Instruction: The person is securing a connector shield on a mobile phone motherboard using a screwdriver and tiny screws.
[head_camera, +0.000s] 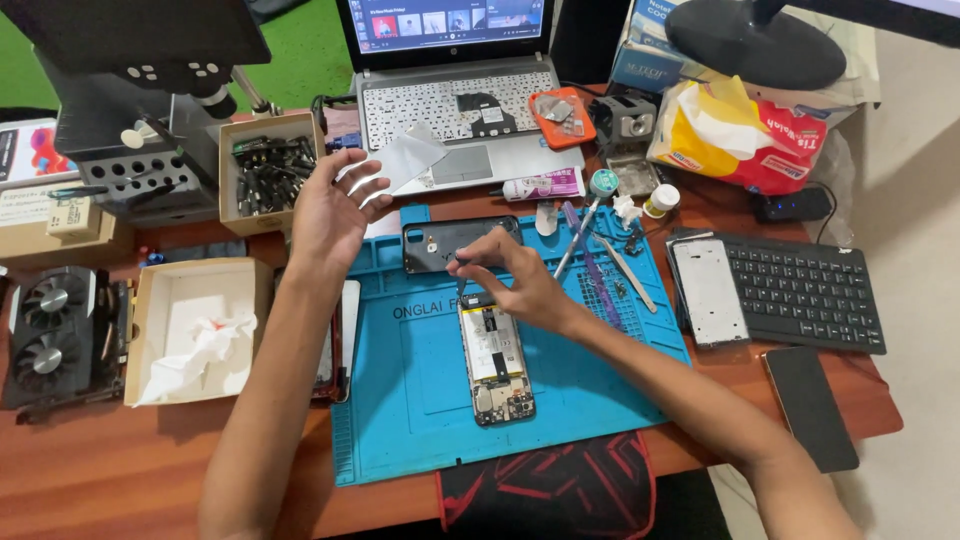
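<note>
Right hand (510, 275) grip pinches tweezers (462, 268) over opened phone (496, 362).

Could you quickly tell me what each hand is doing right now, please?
Left hand: open, raised, holding nothing.
Right hand: closed on a thin tool over the opened phone.

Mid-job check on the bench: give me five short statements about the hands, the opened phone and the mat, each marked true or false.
1. The opened phone lies on the blue mat. True.
2. The right hand holds a thin tool over the phone. True.
3. The left hand presses on the phone. False: it is raised, apart from the phone, fingers spread.
4. The back cover sits on the laptop. False: it lies on the mat's top edge.
5. A black keyboard lies right of the mat. True.
</note>
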